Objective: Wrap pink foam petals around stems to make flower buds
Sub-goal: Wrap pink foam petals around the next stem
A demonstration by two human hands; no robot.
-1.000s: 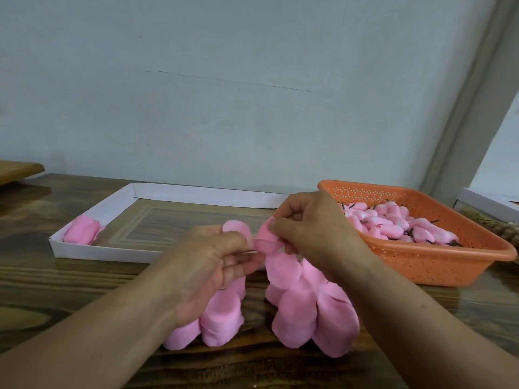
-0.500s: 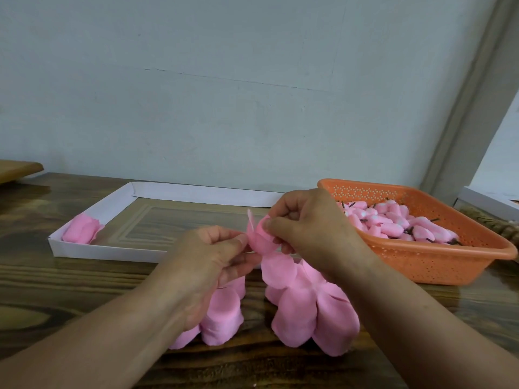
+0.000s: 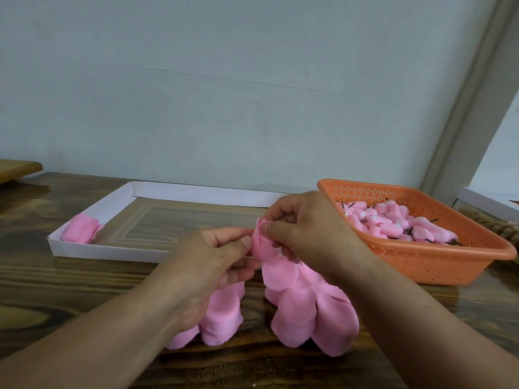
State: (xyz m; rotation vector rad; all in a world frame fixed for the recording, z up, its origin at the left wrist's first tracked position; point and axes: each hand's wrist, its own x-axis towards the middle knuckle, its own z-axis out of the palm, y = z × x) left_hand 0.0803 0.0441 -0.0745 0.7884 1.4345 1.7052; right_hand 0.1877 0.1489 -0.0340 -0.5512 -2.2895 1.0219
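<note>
Both hands meet over the middle of the desk (image 3: pixel 56 279), and the step in hand looks like the wrap itself: the right hand (image 3: pixel 306 234) pinches a pink petal (image 3: pixel 259 242) between thumb and curled fingers, while the left hand (image 3: pixel 213 262) closes thumb and fingers just beside that grip, probably on the stem, which is too hidden to make out. Directly below the grip, stacks of loose petals (image 3: pixel 303 310) lie fanned on the wood. Next, I judge, the petal must be curled tighter round the stem and held so it does not spring open. To the right of the grip sits an orange basket (image 3: pixel 438 265) of finished buds (image 3: pixel 390 220); to the left and beyond, a shallow white tray (image 3: pixel 112 251) holds one pink bundle (image 3: pixel 80 230) in its corner. The dark wooden desk stands against a plain pale wall (image 3: pixel 224 94).
</note>
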